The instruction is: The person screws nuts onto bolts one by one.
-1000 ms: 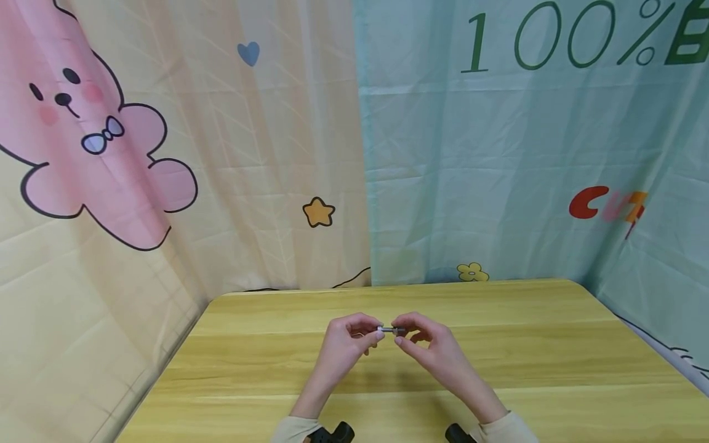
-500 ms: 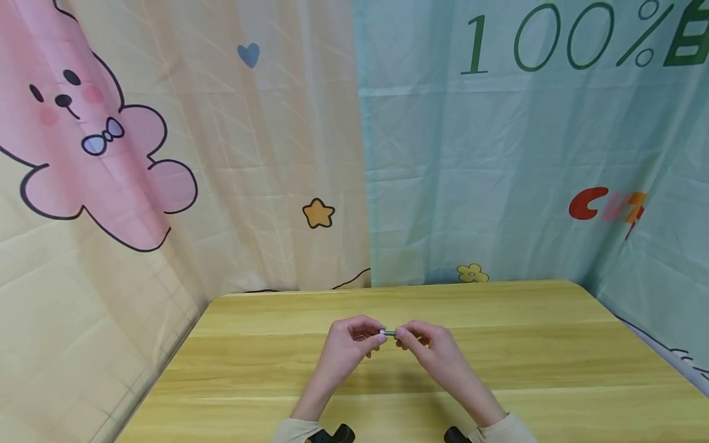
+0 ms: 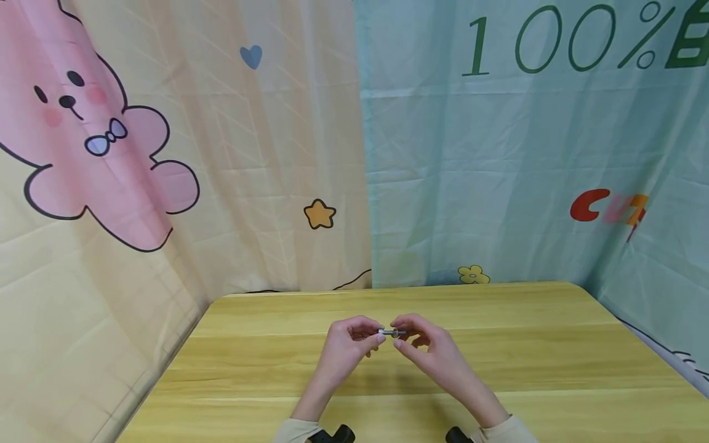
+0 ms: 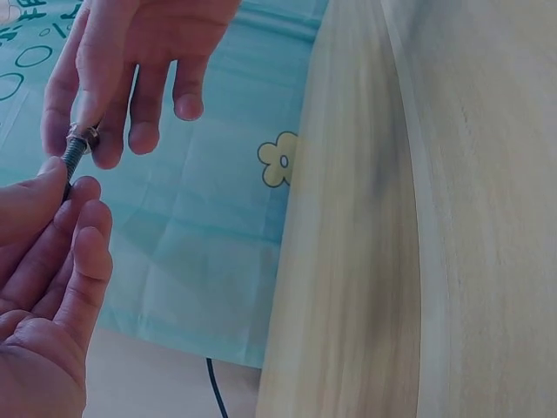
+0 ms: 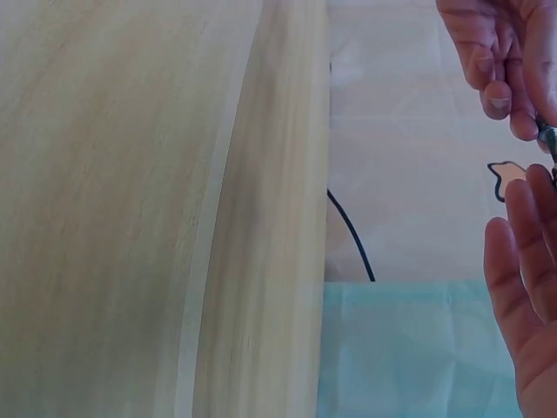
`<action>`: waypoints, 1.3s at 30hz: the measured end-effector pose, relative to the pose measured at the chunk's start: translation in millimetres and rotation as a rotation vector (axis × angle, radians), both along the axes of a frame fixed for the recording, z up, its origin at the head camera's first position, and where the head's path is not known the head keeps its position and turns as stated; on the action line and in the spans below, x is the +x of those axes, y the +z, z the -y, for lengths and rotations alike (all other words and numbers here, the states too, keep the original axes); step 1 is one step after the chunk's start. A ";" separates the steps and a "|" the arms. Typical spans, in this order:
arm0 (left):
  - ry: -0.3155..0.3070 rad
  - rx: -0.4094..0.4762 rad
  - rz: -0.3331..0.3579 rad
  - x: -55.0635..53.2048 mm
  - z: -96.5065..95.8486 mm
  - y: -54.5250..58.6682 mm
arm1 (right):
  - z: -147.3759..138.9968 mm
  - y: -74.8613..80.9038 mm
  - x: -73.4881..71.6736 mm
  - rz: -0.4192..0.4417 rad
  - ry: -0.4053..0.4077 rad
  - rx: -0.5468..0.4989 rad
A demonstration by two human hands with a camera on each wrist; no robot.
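Observation:
My left hand (image 3: 344, 349) pinches the head end of a small metal bolt (image 3: 388, 332) between thumb and fingers, above the middle of the table. The bolt lies roughly level, its shaft pointing right. A nut (image 4: 84, 136) sits partway along the threads. Around that nut, my right hand (image 3: 436, 352) has thumb and index finger spread, one on each side, with gaps showing in the head view. Threads (image 4: 73, 155) are visible between the nut and the left fingertips in the left wrist view. At the right wrist view's edge, the bolt is mostly cut off.
The wood-grain table (image 3: 266, 369) spreads beneath both hands. Printed curtains (image 3: 310, 135) hang behind it and at the sides. A dark cable (image 5: 351, 233) runs beyond the table edge. Black wrist mounts (image 3: 339, 434) show below the sleeves.
Half a second ago my right thumb and finger were closed over the nut; now they are spread apart, much as one second ago. My left hand keeps its pinch on the bolt.

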State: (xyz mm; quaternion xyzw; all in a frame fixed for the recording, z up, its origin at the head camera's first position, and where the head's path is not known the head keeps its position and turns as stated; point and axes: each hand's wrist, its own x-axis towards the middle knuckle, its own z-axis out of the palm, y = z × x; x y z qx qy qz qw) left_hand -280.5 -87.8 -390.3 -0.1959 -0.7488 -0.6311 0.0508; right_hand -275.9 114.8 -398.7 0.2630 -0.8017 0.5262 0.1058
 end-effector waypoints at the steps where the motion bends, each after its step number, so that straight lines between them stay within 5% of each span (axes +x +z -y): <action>1: 0.000 0.000 0.000 -0.4 0.0 -0.1 | -0.2 0.4 0.1 -0.009 0.009 -0.006; 8: -0.005 -0.001 0.003 -0.8 -0.4 -0.1 | -0.5 0.1 -0.4 -0.030 0.013 -0.006; 24: -0.022 0.020 0.025 0.2 -1.7 -1.1 | 0.6 -0.5 1.0 0.076 -0.121 0.070; 28: -0.004 -0.001 0.021 0.7 -1.9 0.8 | 1.4 0.1 1.7 0.108 -0.101 0.032; 39: -0.003 0.012 -0.020 20.5 -2.0 25.1 | 1.5 1.7 1.6 0.002 0.031 -0.032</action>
